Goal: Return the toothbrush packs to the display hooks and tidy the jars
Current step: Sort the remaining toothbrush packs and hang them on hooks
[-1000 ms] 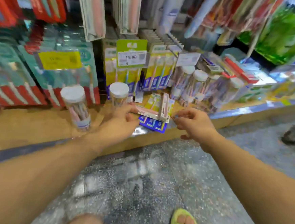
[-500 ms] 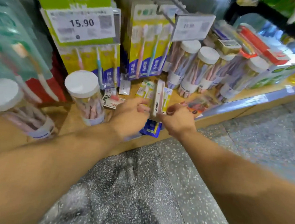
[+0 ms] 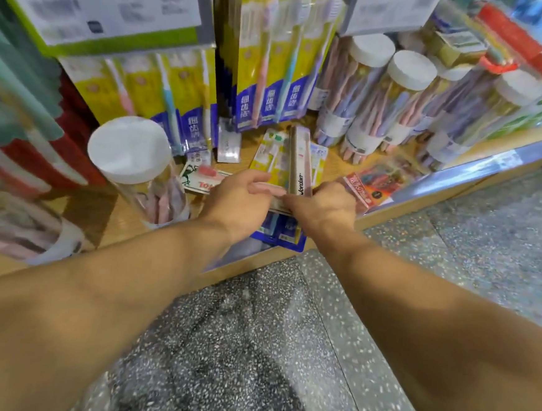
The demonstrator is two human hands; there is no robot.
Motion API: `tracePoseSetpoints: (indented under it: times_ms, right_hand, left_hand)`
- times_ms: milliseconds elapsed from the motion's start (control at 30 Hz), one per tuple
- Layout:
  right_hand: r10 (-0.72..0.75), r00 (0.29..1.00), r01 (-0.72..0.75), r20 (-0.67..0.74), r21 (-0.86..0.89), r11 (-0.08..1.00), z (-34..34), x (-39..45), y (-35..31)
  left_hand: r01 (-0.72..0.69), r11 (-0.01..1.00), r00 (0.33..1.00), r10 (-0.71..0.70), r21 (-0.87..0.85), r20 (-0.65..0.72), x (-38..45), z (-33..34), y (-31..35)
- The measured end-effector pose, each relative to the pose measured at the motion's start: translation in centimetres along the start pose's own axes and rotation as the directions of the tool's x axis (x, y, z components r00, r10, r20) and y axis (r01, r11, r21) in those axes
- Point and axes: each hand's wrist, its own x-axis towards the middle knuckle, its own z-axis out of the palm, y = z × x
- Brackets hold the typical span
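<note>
Hands (image 3: 323, 207) closer round slim boxed pack (image 3: 300, 162)

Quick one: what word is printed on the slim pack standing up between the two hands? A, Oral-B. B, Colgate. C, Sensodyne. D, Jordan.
D: the slim pack, held upright between the left hand and right hand, reads "Jordan" along its lower edge.

Bright even shop light, wide-angle edge warp, motion blur esp. left, soft focus
</note>
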Motion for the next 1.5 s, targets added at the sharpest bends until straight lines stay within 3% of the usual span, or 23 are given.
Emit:
tracePoseSetpoints:
  times_ms: [233,367,633,733,833,933,1067,1167,1333,1500]
  right_hand:
    - [-0.120,0.990,0.126,-0.069,0.097,0.987,0.2,-2.5,1.0]
    - [-0.097,0.995,0.091,0.034,0.145,0.985,-0.4,-4.8,2.9]
    - [-0.245,0.969,0.240,0.038,0.100,0.966,-1.7,-8.8,6.1]
    - [-0.284,0.955,0.280,0.083,0.061,0.958,-2.4,-9.7,6.1]
    - [-0.236,0.969,0.229,0.074,0.088,0.969,-3.1,-9.2,6.1]
    - [-0.249,0.968,0.244,-0.026,-0.125,0.962,-3.5,-6.5,5.7]
    - [-0.396,0.918,0.382,0.038,-0.357,0.852,-2.8,-3.0,4.4]
    - [-0.496,0.865,0.485,0.084,-0.395,0.780,-1.9,-1.6,2.8]
    - [-0.489,0.836,0.544,0.251,-0.499,0.674,-0.7,-0.5,-0.5]
    - [-0.439,0.851,0.524,0.286,-0.497,0.691,0.2,0.2,-2.1]
  left_hand:
    - [0.064,0.988,0.998,-0.066,-0.143,-0.003,0.5,1.4,1.8]
    - [0.113,0.962,0.994,-0.108,-0.248,0.034,1.9,4.0,0.8]
    - [0.251,0.822,0.968,-0.206,-0.512,0.145,-1.7,5.5,1.7]
    - [0.225,0.777,0.974,-0.176,-0.589,0.140,-2.2,5.3,1.1]
    - [0.178,0.762,0.984,-0.125,-0.622,0.128,-3.1,4.5,0.0]
    - [0.184,0.779,0.980,-0.094,-0.599,0.178,-4.1,3.5,-1.3]
    - [0.198,0.778,0.976,-0.101,-0.596,0.191,-4.9,2.5,-2.2]
    - [0.176,0.758,0.983,-0.100,-0.629,0.155,-4.9,2.0,-2.7]
    - [0.170,0.746,0.985,-0.108,-0.644,0.135,-4.1,1.3,-4.1]
    - [0.171,0.761,0.985,-0.112,-0.625,0.132,-3.5,1.0,-4.7]
